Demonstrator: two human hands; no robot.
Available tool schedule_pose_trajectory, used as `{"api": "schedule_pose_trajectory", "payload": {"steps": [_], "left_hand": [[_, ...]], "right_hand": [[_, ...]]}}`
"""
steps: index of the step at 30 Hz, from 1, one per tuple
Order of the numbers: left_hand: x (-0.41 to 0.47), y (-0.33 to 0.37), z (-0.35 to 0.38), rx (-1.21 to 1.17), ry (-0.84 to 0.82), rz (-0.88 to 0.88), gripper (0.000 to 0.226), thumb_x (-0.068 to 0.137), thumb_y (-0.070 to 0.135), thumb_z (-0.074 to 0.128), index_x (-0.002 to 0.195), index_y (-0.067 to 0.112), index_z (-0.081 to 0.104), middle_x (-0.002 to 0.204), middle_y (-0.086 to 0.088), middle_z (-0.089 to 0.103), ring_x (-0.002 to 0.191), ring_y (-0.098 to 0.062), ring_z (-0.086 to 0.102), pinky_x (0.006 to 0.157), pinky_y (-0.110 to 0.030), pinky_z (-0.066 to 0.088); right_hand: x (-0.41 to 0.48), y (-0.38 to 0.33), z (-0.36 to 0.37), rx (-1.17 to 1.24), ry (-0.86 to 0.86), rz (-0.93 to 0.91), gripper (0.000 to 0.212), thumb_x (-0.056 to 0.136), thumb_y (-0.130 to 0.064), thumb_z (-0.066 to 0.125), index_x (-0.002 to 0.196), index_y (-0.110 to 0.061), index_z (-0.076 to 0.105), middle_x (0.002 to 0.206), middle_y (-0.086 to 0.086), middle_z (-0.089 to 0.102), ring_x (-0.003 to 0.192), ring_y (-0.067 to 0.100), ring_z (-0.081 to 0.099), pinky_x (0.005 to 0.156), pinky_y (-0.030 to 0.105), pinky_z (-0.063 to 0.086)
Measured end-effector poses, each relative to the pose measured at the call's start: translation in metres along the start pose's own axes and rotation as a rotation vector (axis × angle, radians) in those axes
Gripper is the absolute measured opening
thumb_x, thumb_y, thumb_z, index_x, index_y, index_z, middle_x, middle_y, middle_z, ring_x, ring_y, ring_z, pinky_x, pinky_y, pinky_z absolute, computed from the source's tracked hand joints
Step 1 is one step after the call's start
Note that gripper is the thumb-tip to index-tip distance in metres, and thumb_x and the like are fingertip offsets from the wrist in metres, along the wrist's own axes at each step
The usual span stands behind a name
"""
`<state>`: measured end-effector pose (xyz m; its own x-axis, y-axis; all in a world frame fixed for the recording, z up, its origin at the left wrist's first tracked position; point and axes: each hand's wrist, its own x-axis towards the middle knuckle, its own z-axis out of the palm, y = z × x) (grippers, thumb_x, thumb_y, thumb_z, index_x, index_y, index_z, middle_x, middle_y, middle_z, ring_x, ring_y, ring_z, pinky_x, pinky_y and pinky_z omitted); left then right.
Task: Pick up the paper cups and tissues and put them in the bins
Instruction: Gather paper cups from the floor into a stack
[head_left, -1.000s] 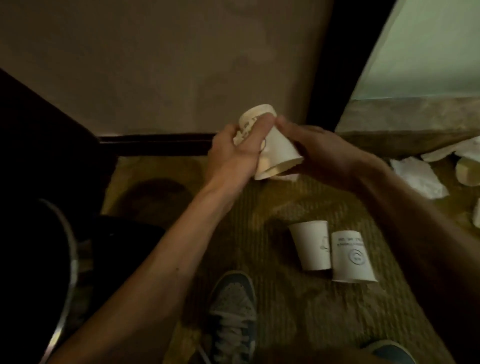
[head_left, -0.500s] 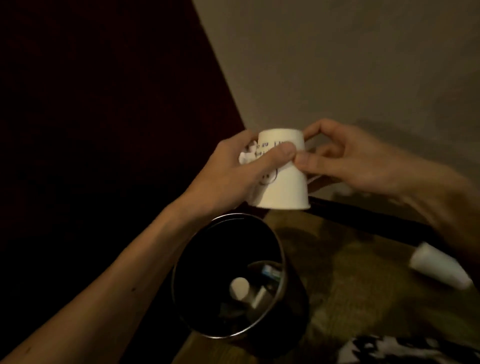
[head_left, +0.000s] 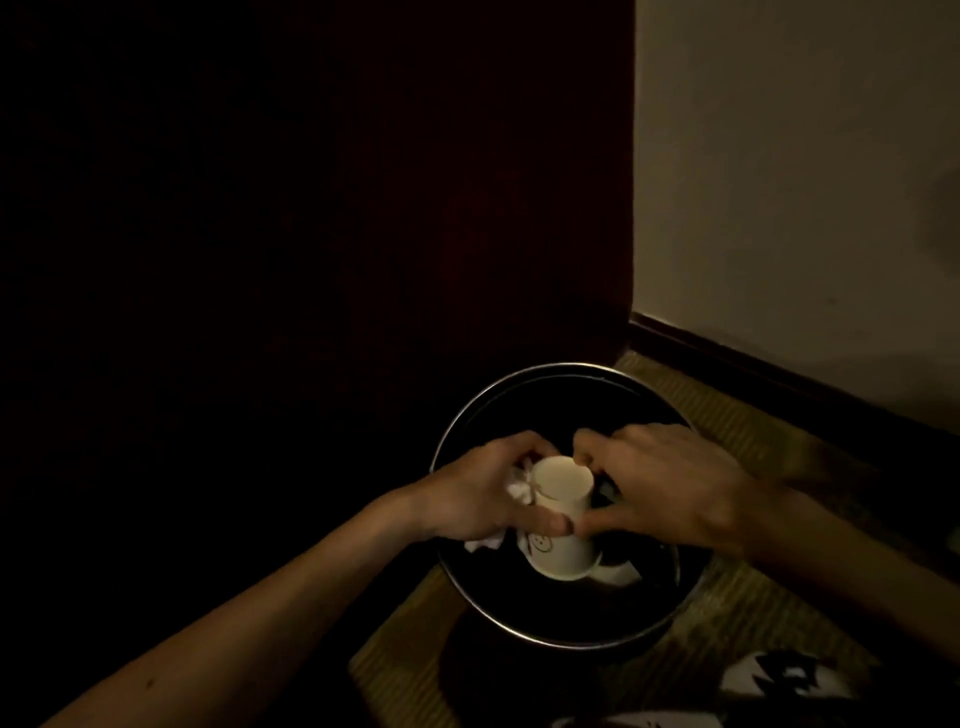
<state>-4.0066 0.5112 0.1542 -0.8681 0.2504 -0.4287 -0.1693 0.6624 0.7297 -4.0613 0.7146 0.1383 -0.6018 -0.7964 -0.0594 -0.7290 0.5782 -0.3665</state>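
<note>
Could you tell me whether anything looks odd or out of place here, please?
Only mildly: the paper cup is upside down and tilted over the bin, pinched between left hand and right hand, a crumpled tissue bunched in the left grip.

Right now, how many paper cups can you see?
1: the white paper cup, upside down, is held between the left hand and right hand over the round black metal-rimmed bin. A pale shape under it might be another; the dark bin may hide more.
</note>
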Motion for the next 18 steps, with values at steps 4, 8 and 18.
{"api": "schedule_pose_trajectory", "payload": {"steps": [4,8,18], "left_hand": [[0.023,-0.01,0.002,0.21,-0.122,-0.061,0.051,0.082,0.044,0.076,0.125,0.029,0.052,0.119,0.012,0.059,0.107,-0.006,0.059,0.092,-0.032,0.053],[0.035,-0.015,0.003,0.34,-0.169,-0.043,0.049,0.083,0.046,0.075,0.125,0.026,0.058,0.116,0.01,0.065,0.101,-0.007,0.061,0.085,-0.026,0.052],[0.035,0.057,-0.022,0.218,0.281,0.247,0.032,0.088,0.044,0.068,0.068,0.021,0.059,0.05,0.014,0.052,0.044,0.001,0.046,0.045,-0.013,0.034]], "right_hand": [[0.012,0.006,0.005,-0.173,-0.162,0.058,0.05,0.081,-0.063,0.063,0.116,-0.03,0.048,0.109,-0.003,0.057,0.101,0.02,0.057,0.07,0.029,0.029],[0.014,0.009,0.011,-0.187,-0.214,0.062,0.049,0.089,-0.057,0.059,0.126,-0.026,0.049,0.122,0.0,0.054,0.114,0.022,0.053,0.078,0.03,0.03],[-0.042,0.01,-0.071,0.227,0.343,0.126,0.023,0.078,-0.048,0.063,0.068,-0.028,0.059,0.063,-0.014,0.048,0.069,0.001,0.051,0.056,0.019,0.035]]}}
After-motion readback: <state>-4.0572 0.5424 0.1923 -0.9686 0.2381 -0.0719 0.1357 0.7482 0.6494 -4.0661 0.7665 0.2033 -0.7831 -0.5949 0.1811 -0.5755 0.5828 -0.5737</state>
